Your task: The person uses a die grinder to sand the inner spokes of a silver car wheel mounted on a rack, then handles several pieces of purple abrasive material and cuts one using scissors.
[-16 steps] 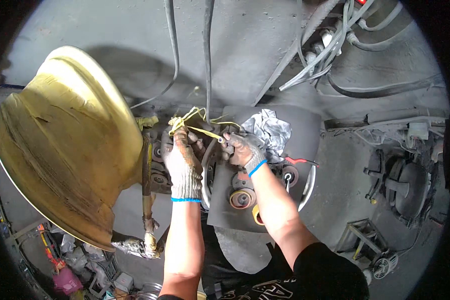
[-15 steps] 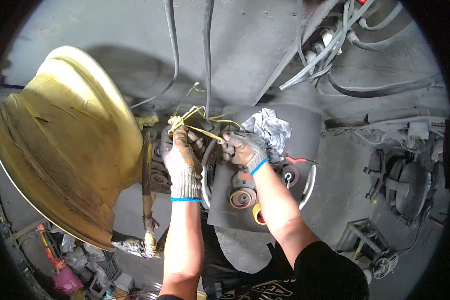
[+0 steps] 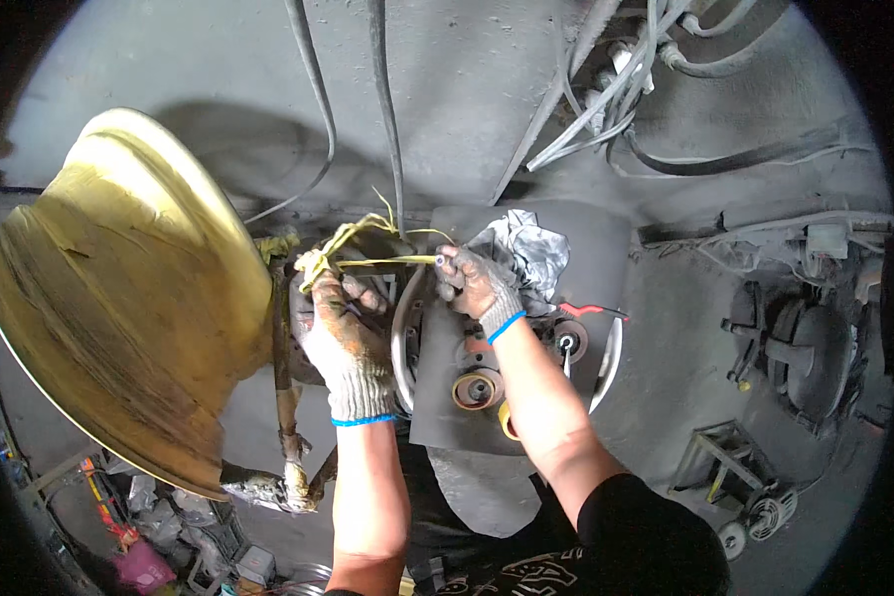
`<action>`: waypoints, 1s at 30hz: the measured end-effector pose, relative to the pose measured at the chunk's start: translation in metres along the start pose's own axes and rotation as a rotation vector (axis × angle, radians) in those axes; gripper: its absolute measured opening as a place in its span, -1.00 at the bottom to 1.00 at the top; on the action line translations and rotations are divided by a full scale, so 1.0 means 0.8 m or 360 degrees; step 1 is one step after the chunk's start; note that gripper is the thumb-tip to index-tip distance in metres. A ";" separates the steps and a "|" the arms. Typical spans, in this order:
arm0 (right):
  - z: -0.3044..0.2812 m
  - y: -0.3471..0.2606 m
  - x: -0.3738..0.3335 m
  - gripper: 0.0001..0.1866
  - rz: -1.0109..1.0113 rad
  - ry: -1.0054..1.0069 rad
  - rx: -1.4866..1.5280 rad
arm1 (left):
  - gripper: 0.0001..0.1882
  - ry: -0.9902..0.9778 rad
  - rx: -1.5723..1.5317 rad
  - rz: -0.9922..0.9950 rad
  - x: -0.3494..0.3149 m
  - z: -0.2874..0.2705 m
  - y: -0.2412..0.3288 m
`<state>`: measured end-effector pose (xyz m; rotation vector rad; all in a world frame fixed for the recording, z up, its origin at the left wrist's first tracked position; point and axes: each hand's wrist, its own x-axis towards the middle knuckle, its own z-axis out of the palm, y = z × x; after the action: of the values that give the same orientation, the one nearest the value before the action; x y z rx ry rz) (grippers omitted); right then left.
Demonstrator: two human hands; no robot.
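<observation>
Both my hands wear dirty grey knit gloves with blue cuffs. My left hand grips a knot of yellow cord at a rusty metal assembly. My right hand pinches the other end of the same yellow cord and holds it taut between the two hands. Below the hands lies a grey plate with round metal parts on it. A crumpled grey rag sits just beyond my right hand.
A large yellow curved shell fills the left. Dark hoses and white cables run across the grey floor above. Machine parts lie at right, a small wheeled frame at lower right, clutter at lower left.
My right hand has moved slightly right and the yellow cord between the hands is drawn straighter. My left hand stays on the knot.
</observation>
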<state>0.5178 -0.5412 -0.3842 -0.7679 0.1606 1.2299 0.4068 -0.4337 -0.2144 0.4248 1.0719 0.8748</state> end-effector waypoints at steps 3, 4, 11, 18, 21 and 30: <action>-0.023 -0.009 -0.002 -0.69 -0.0156 0.0201 -0.0826 | -0.90 -0.0208 -0.0016 0.0109 0.001 0.007 0.015; -0.002 -0.016 -0.010 -0.70 -0.0130 0.0303 -0.0788 | -0.88 -0.0249 0.0147 0.0169 -0.004 0.008 0.015; -0.003 -0.008 0.007 -0.71 -0.0292 0.0613 -0.0585 | -0.84 -0.0045 0.0367 0.0285 -0.014 0.019 0.011; 0.027 -0.012 -0.008 -0.74 -0.0249 0.0665 -0.0516 | -0.84 -0.0105 0.0538 0.0364 0.003 0.012 0.017; 0.002 -0.003 -0.002 -0.71 -0.0128 0.0524 -0.0328 | -0.84 -0.0240 0.0620 0.0418 0.004 0.008 0.015; -0.034 0.022 0.037 -0.56 0.0014 0.0343 -0.0013 | -0.85 -0.0129 0.0600 0.0169 0.004 0.006 0.000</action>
<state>0.5209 -0.5321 -0.4272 -0.9073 0.3358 1.1547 0.4118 -0.4302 -0.2139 0.8316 1.1488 0.7406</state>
